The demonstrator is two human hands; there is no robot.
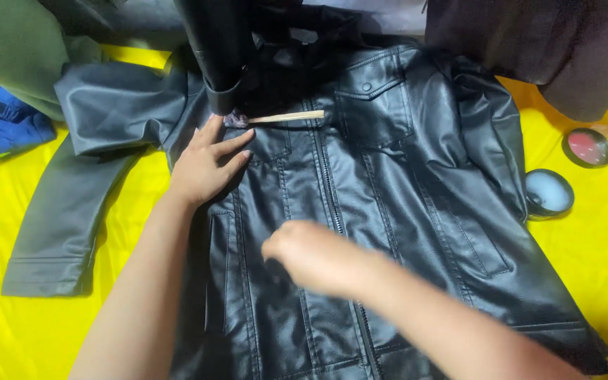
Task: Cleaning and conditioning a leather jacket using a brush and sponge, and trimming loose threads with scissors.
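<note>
- On the jacket's chest, the left hand [205, 165] lay flat, fingers spread, empty.
- Blurred, the right hand [311, 257] hovered lower; its fingers could not be read.
- Spread on yellow cloth [8, 331], the black leather jacket [402, 183] looked heavy, supple, slick; hems probably offered the best hold.

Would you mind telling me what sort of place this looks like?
Probably a clothing care or repair workspace: a black leather jacket lies spread on a yellow cloth, two small round tins sit beside it, and other garments lie around the edges.
</note>
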